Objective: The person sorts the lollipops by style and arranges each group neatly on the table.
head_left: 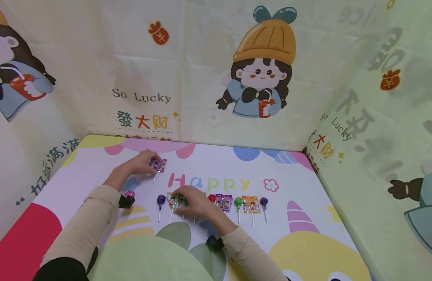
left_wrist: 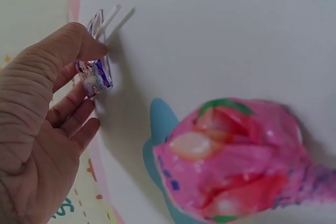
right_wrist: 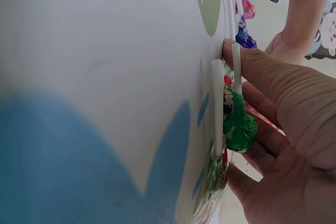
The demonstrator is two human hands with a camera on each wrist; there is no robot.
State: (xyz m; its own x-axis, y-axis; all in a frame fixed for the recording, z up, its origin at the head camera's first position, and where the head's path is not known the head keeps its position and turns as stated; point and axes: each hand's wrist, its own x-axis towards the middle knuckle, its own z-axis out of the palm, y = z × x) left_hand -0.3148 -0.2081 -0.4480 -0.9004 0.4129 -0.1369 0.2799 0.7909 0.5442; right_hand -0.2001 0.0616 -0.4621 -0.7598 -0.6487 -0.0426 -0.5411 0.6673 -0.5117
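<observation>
My left hand (head_left: pixel 143 163) pinches a lollipop in a flat purple wrapper (head_left: pixel 161 165) between thumb and fingers, at the table's back left. Its white stick points up past the thumb in the left wrist view. Below that hand lies a pink-wrapped lollipop (left_wrist: pixel 236 156), large and near that camera. My right hand (head_left: pixel 192 201) reaches over the row, its thumb and fingers around a lollipop in a clear, green-printed wrapper (head_left: pixel 172 203). Under the palm sits a round green lollipop (right_wrist: pixel 240 129). Left of this hand lies a round purple lollipop (head_left: pixel 161 200). The right hand hides part of the row.
Rightward the row continues with a red lollipop (head_left: pixel 212 198), purple flat-wrapped ones (head_left: pixel 223 202), a green one (head_left: pixel 238 203), an orange-wrapped one (head_left: pixel 251 204) and a dark purple one (head_left: pixel 264 201). Printed cloth (head_left: pixel 201 78) hangs behind the patterned table (head_left: pixel 286 175).
</observation>
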